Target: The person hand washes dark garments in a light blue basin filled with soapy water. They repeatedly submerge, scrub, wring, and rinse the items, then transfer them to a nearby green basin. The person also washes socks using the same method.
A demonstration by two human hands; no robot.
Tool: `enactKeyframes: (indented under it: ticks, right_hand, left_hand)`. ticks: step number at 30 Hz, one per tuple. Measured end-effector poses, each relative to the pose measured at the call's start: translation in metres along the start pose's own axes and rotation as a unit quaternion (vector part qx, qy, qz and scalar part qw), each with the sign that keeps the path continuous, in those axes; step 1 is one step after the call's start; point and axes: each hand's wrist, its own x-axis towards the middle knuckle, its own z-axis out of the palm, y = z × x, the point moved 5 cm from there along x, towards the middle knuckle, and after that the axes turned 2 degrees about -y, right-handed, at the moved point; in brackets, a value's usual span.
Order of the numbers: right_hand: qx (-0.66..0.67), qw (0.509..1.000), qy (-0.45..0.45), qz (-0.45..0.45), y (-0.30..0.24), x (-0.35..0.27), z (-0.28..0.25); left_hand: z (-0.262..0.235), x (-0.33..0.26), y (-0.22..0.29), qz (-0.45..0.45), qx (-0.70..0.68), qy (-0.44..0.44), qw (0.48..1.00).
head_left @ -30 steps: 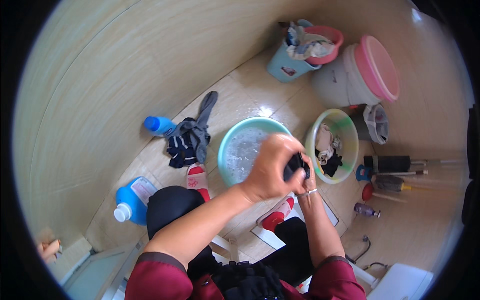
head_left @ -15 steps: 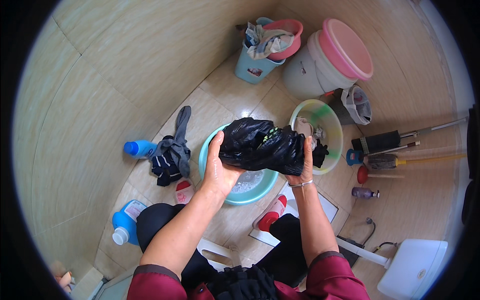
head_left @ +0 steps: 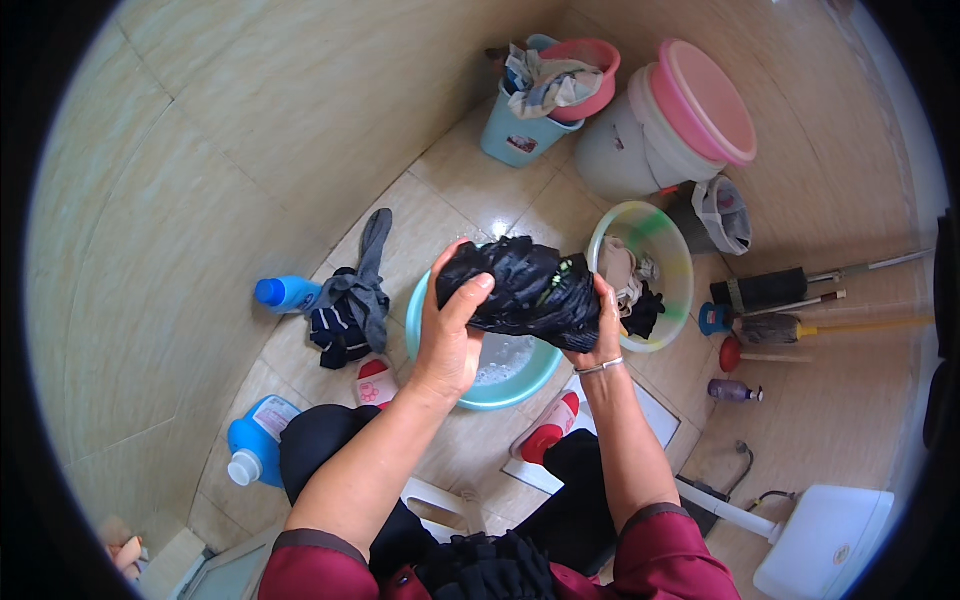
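Between my two hands hangs a wet, bunched black garment [head_left: 520, 290] with a small green pattern, held above a turquoise basin [head_left: 520, 390] of sudsy water. My left hand [head_left: 448, 335] grips its left end, the thumb lying across the cloth and the other fingers mostly behind it. At the opposite end, my right hand [head_left: 600, 330] clasps the fabric, with a bracelet [head_left: 600, 367] round that wrist. The garment covers part of the basin and some of my fingers.
Right of the basin stands a pale green tub [head_left: 676, 300] with clothes in it. Grey and dark striped clothes [head_left: 352, 305] lie on the left floor beside a blue bottle [head_left: 288, 294]. A larger blue jug [head_left: 262, 440] is nearer. Buckets [head_left: 630, 140] stand at the back, mops [head_left: 770, 290] at right.
My hands have come closer together, and the garment is more tightly bunched. My left thumb now lies across the cloth's front. The whole view has shifted slightly.
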Motion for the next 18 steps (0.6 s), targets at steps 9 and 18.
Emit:
enactKeyframes:
  ticks: [9, 18]
  right_hand:
    - [0.067, 0.99, -0.019, 0.124, 0.027, -0.01, -0.002]
    - [0.081, 0.981, -0.143, 0.104, 0.018, -0.02, -0.015]
  left_hand:
    - [0.001, 0.0, 0.007, -0.058, -0.014, -0.099, 0.993]
    - [-0.005, -0.009, -0.021, -0.231, -0.117, -0.05, 0.965]
